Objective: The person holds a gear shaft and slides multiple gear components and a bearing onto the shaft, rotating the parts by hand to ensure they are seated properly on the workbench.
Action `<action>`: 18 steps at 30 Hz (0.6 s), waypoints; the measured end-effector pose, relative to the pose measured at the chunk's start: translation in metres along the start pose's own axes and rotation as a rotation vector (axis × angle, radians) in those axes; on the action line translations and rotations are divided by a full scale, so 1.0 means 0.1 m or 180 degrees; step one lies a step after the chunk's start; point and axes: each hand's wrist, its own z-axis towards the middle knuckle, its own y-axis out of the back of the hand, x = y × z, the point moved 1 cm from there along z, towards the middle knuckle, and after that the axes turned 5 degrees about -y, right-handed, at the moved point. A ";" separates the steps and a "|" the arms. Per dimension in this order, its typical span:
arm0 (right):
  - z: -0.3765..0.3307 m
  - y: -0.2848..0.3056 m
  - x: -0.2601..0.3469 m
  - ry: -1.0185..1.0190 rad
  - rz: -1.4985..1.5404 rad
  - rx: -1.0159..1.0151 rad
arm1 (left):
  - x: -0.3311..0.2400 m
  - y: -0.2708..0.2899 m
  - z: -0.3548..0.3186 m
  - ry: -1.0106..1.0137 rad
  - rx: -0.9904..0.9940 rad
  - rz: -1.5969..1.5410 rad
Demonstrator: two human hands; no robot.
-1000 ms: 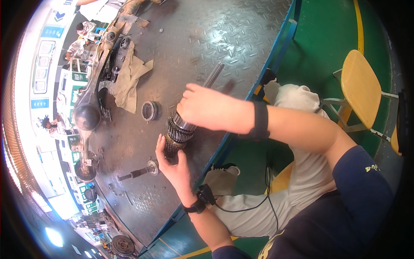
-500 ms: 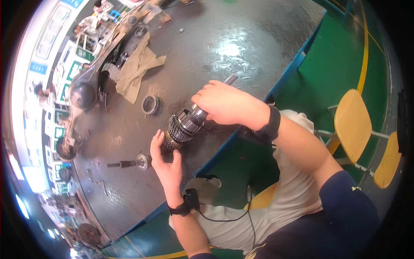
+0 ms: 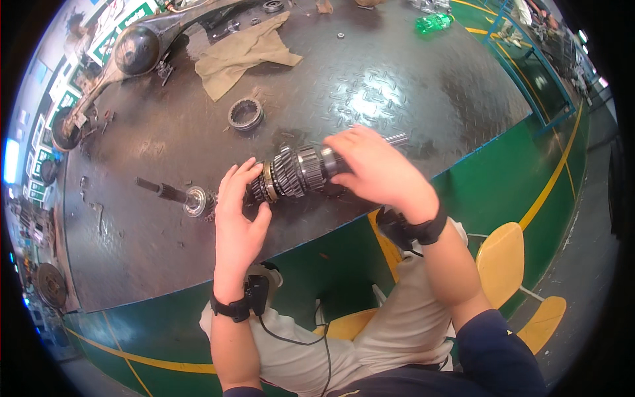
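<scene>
A gear shaft point(image 3: 291, 175) with toothed gears and a brass-coloured ring lies nearly level just above or on the metal table. My left hand point(image 3: 237, 205) curls round its left end, thumb below and fingers above. Around the thinner right part my right hand point(image 3: 383, 173) is closed, and the splined tip sticks out beyond it. Left of my left hand rests a second, thinner shaft point(image 3: 173, 194) with a bearing point(image 3: 197, 201); its right end is partly hidden. A loose toothed ring point(image 3: 245, 125) sits behind the gears.
A tan cloth point(image 3: 245, 58) lies farther back, with a small nut point(image 3: 340, 36) to its right. An axle housing point(image 3: 137, 49) stands at the far left. At the back right is a green bottle point(image 3: 434, 24). A yellow chair point(image 3: 501, 264) stands to my right.
The view has turned, so the table and everything on it appear rotated. The gear shaft now looks closer to level. Both hands remain on it.
</scene>
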 end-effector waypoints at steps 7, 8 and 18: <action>-0.02 -0.04 0.12 -0.0007 -0.0104 -0.0128 | 0.01 -0.03 0.02 -0.0090 0.0065 0.0060; -0.02 -0.02 0.11 -0.0007 -0.0100 -0.0116 | 0.03 -0.03 0.02 -0.0095 0.0113 -0.0004; 0.03 -0.01 0.08 0.0177 0.0064 -0.0038 | 0.08 0.02 -0.02 -0.0198 0.0018 0.0099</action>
